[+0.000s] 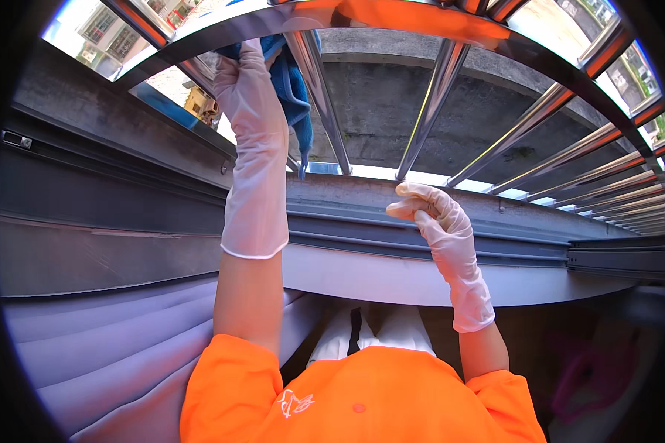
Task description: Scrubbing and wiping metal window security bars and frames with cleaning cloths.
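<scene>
My left hand (249, 69), in a translucent white glove, reaches up to the shiny metal window bars and grips a blue cloth (291, 91). The cloth hangs down beside an upright bar (318, 99), just under the curved-looking horizontal rail (410, 19). Part of the cloth and my fingertips are hidden behind the rail. My right hand (435, 216), gloved the same way, hovers above the window sill with its fingers bent and apart. Nothing is in it, and the foot of another bar (432, 111) is close to its fingertips.
Dark sliding-window tracks (366, 232) run along the sill, above a pale ledge (366, 271). A dark window frame (111, 166) stands at left, over a padded lilac surface (122, 343). Beyond the bars is a grey concrete slab (377, 99). A pink object (593, 371) lies in shadow, lower right.
</scene>
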`<move>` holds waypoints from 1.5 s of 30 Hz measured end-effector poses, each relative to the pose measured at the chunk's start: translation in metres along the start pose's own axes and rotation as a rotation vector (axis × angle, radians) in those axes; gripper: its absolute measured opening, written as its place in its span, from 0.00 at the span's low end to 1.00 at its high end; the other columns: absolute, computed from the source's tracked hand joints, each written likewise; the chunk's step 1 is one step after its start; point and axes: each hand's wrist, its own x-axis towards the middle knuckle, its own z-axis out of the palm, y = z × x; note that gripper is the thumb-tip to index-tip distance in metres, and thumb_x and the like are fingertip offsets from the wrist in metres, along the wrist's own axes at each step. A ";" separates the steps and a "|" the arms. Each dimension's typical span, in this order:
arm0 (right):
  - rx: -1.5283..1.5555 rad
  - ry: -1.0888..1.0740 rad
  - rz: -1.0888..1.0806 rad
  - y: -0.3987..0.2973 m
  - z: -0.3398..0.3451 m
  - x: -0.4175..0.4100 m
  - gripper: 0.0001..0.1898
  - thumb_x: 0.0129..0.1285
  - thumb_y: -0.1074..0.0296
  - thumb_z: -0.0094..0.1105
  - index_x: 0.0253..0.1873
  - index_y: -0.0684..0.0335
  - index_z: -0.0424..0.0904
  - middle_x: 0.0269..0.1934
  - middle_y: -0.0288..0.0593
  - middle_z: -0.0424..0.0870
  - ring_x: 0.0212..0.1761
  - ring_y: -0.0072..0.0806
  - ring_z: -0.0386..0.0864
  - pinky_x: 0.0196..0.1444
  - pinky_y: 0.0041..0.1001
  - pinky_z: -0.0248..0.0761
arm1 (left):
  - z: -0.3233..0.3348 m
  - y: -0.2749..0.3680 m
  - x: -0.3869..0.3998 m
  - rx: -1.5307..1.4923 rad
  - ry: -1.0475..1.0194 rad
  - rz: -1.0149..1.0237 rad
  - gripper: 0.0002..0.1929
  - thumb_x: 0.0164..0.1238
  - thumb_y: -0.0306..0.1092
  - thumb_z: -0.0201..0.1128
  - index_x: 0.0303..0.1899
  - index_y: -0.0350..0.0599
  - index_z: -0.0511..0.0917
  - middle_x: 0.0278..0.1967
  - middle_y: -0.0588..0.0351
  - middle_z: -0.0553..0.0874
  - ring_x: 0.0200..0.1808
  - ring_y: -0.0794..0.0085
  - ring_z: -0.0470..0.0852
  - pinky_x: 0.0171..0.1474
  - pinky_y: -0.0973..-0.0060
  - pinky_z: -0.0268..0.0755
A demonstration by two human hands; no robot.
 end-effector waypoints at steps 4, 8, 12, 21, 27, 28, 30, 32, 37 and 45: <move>-0.210 0.016 0.028 0.020 -0.020 -0.025 0.20 0.63 0.85 0.42 0.56 0.62 0.73 0.41 0.39 0.84 0.46 0.18 0.80 0.38 0.12 0.67 | -0.003 -0.071 -0.011 0.271 -0.235 -0.394 0.07 0.64 0.26 0.55 0.42 0.39 0.77 0.38 0.57 0.81 0.37 0.76 0.76 0.41 0.80 0.68; -0.061 0.080 0.143 0.016 -0.036 -0.033 0.20 0.63 0.86 0.43 0.57 0.62 0.73 0.41 0.38 0.84 0.45 0.17 0.79 0.38 0.11 0.65 | -0.022 -0.054 -0.003 0.002 -0.148 -0.608 0.08 0.70 0.31 0.53 0.40 0.39 0.79 0.32 0.58 0.84 0.30 0.78 0.80 0.34 0.81 0.74; -0.101 0.062 0.049 0.034 -0.028 -0.016 0.22 0.67 0.69 0.53 0.64 0.60 0.64 0.58 0.44 0.73 0.58 0.27 0.72 0.59 0.26 0.65 | -0.039 -0.004 -0.048 0.199 -0.253 -0.462 0.10 0.70 0.31 0.55 0.47 0.40 0.78 0.38 0.62 0.83 0.38 0.82 0.79 0.44 0.84 0.71; 0.753 0.096 0.704 0.038 0.054 0.048 0.20 0.58 0.53 0.62 0.46 0.64 0.77 0.27 0.36 0.80 0.26 0.23 0.78 0.33 0.19 0.74 | -0.112 0.044 -0.133 0.789 -0.737 -0.145 0.29 0.45 0.26 0.71 0.55 0.46 0.76 0.53 0.51 0.73 0.56 0.58 0.69 0.60 0.67 0.62; 0.799 -0.056 0.392 0.003 -0.016 -0.019 0.24 0.57 0.62 0.54 0.54 0.74 0.67 0.26 0.48 0.76 0.18 0.24 0.67 0.21 0.19 0.64 | -0.145 -0.026 -0.216 1.364 -0.456 -0.326 0.17 0.43 0.49 0.73 0.31 0.47 0.83 0.60 0.51 0.66 0.64 0.58 0.60 0.68 0.48 0.42; 0.778 -0.029 0.323 -0.007 -0.028 -0.030 0.24 0.56 0.63 0.54 0.53 0.75 0.67 0.26 0.48 0.76 0.18 0.24 0.67 0.20 0.20 0.64 | -0.141 -0.033 -0.224 1.391 -0.408 -0.345 0.17 0.45 0.49 0.72 0.30 0.45 0.82 0.64 0.49 0.62 0.67 0.57 0.56 0.69 0.45 0.37; 0.793 0.044 0.199 -0.021 -0.056 -0.052 0.22 0.56 0.63 0.54 0.50 0.76 0.69 0.25 0.47 0.75 0.17 0.24 0.67 0.20 0.20 0.64 | -0.126 -0.043 -0.227 1.413 -0.388 -0.374 0.17 0.45 0.48 0.72 0.30 0.46 0.82 0.64 0.51 0.62 0.67 0.59 0.56 0.70 0.48 0.36; 0.832 0.105 0.088 -0.027 -0.085 -0.075 0.18 0.57 0.63 0.55 0.45 0.74 0.70 0.22 0.44 0.73 0.17 0.24 0.66 0.19 0.20 0.63 | -0.115 -0.049 -0.229 1.457 -0.350 -0.423 0.14 0.46 0.45 0.71 0.29 0.47 0.81 0.64 0.53 0.62 0.67 0.61 0.57 0.70 0.51 0.38; 0.609 0.199 -0.030 -0.055 -0.142 -0.117 0.16 0.60 0.61 0.56 0.45 0.69 0.69 0.25 0.41 0.69 0.24 0.23 0.65 0.29 0.19 0.64 | -0.110 -0.067 -0.238 1.513 -0.196 -0.515 0.10 0.45 0.40 0.69 0.26 0.47 0.81 0.64 0.54 0.64 0.66 0.62 0.59 0.69 0.55 0.43; -0.722 0.866 0.053 -0.081 -0.234 -0.160 0.22 0.58 0.75 0.60 0.58 0.66 0.71 0.51 0.40 0.75 0.48 0.26 0.74 0.53 0.24 0.65 | -0.109 -0.075 -0.238 1.623 -0.093 -0.510 0.06 0.45 0.37 0.67 0.23 0.49 0.81 0.62 0.55 0.68 0.64 0.62 0.63 0.68 0.57 0.46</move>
